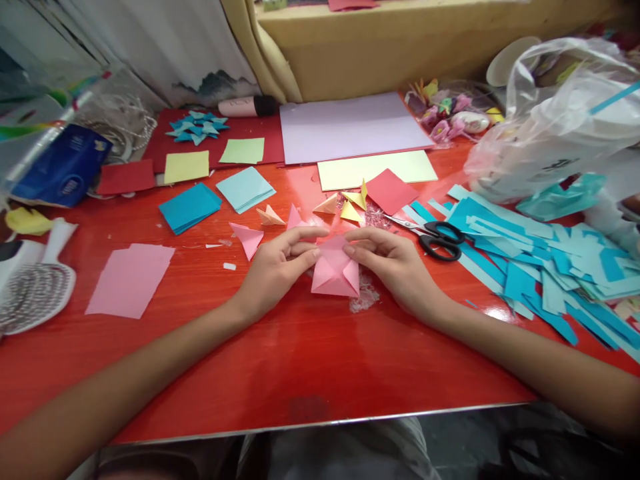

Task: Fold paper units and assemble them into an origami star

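A partly folded pink paper square (334,272) lies on the red table (300,360) between my hands. My left hand (277,263) pinches its upper left edge with curled fingers. From the right, my right hand (395,260) pinches its upper right edge. Folded pink pieces (247,239) and yellow and peach triangles (350,203) lie just beyond my fingers.
Black-handled scissors (435,239) lie right of my right hand, next to a heap of blue paper strips (540,267). Pink sheets (131,279) lie left, blue squares (190,207) and large sheets (350,127) behind. A hairbrush (35,287) sits far left, a plastic bag (555,113) far right.
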{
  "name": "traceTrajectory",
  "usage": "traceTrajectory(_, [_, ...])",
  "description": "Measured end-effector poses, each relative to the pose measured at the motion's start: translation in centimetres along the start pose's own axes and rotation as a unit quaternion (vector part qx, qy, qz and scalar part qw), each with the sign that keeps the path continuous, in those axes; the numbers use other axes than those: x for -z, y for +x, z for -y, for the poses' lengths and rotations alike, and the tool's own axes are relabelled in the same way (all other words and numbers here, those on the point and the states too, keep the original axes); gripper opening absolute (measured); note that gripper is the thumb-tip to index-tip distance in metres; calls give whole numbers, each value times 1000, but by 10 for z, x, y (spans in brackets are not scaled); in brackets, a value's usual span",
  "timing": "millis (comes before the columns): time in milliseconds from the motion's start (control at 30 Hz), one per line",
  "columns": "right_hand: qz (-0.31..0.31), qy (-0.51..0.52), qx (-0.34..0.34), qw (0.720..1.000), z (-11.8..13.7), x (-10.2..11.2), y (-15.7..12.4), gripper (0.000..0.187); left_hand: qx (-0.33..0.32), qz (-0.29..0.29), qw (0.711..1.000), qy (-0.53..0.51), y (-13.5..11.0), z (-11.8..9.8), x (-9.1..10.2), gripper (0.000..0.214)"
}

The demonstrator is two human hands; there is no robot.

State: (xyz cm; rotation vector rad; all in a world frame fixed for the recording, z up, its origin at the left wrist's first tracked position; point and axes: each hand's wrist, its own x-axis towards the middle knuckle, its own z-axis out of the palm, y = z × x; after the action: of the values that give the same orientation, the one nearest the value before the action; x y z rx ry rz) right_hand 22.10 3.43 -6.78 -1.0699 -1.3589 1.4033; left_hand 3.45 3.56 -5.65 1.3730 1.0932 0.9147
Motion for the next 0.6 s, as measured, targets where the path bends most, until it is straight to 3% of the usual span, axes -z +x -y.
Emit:
traceTrajectory(267, [-4, 146, -48, 988, 1, 5, 9, 15, 11, -63, 996, -67, 6, 2, 1, 12])
traceTrajectory(433, [53, 85, -69, 993, 6, 3, 7, 14, 9, -92, 994, -51, 5, 3, 1, 15])
traceTrajectory(600, [11, 44, -29, 999, 4, 3, 4, 13, -1, -69, 998, -12, 2, 1, -2, 14])
